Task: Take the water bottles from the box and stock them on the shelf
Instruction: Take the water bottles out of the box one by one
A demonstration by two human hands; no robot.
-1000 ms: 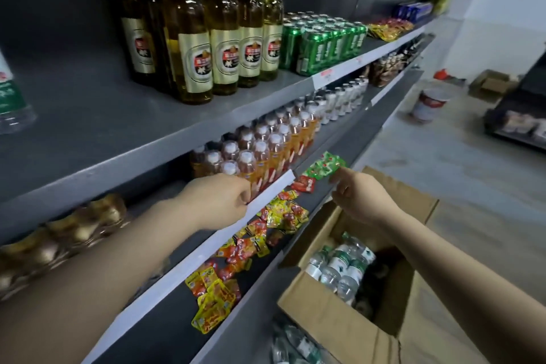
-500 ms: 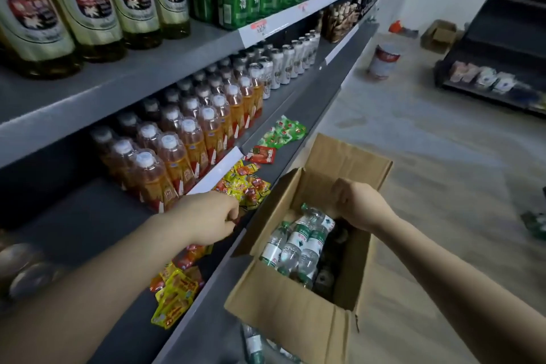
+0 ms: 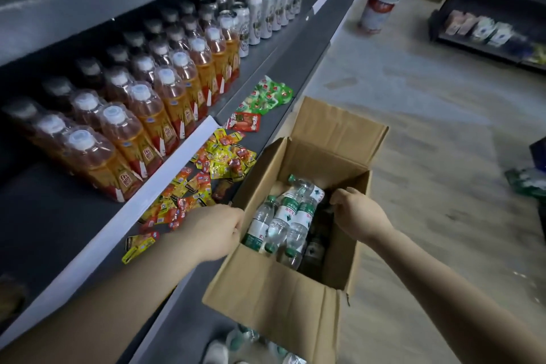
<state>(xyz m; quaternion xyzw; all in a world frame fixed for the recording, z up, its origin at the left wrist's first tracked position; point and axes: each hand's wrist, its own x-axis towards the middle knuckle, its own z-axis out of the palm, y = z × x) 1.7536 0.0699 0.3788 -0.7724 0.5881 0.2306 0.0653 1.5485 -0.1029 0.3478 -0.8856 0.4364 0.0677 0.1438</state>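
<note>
Down at six o'clock of the shelving, the cardboard box (image 3: pixel 283 301) sits open on the floor against the lowest shelf (image 3: pixel 183 316), with the water bottles (image 3: pixel 282 219) lying slanted in its left half, caps toward five o'clock. The left hand (image 3: pixel 214 230) hovers at the box's nine o'clock wall, fingers curled and holding nothing. The right hand (image 3: pixel 359 216) is at the three o'clock side, fingers bent downward over the dark corner; whether it pinches anything there I cannot tell. To do this reach well, take the topmost bottle by its body near the green label, one in each hand, and lift along the slant so neighbours do not roll.
</note>
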